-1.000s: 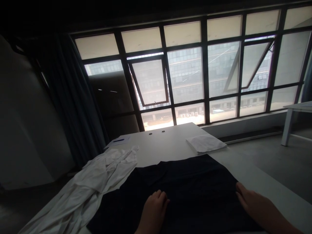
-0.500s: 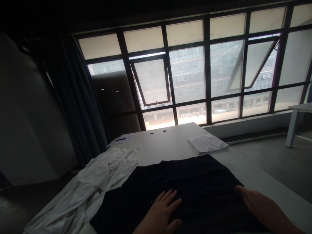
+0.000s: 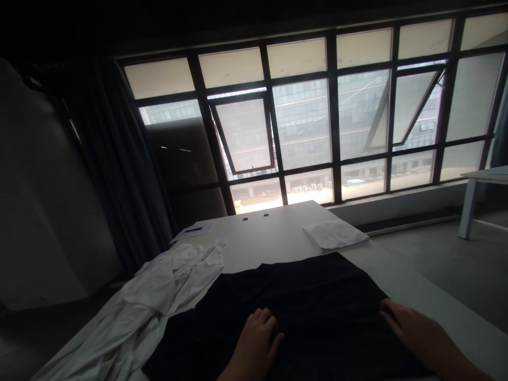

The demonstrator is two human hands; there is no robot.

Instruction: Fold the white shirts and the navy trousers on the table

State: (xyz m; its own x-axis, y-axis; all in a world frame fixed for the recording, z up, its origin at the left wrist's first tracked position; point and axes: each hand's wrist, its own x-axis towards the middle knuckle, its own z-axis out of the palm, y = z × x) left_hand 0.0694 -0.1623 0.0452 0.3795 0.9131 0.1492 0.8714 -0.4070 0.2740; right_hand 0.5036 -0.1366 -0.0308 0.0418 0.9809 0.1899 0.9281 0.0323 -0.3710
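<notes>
A dark shirt (image 3: 309,296) lies spread out over the near part of the white table. My left hand (image 3: 256,338) rests on the middle of it, fingers curled down into the cloth and thumb held a little apart. At the shirt's right edge, my right hand (image 3: 408,325) has thumb and fingers closed on the fabric; its fingertips are partly hidden. To the left of the shirt, a heap of crumpled white cloth (image 3: 159,296) runs along the table side.
A folded white cloth (image 3: 335,234) lies on the table (image 3: 273,233) beyond the shirt. Paper with a blue pen (image 3: 193,229) sits at the far left corner. Large windows (image 3: 301,127), two tilted open, stand behind. Another white table (image 3: 470,206) is at the right.
My left hand's spread fingers have curled in on the shirt, and the hand has shifted slightly left. My right hand stays at the shirt's right edge, its fingers bent more.
</notes>
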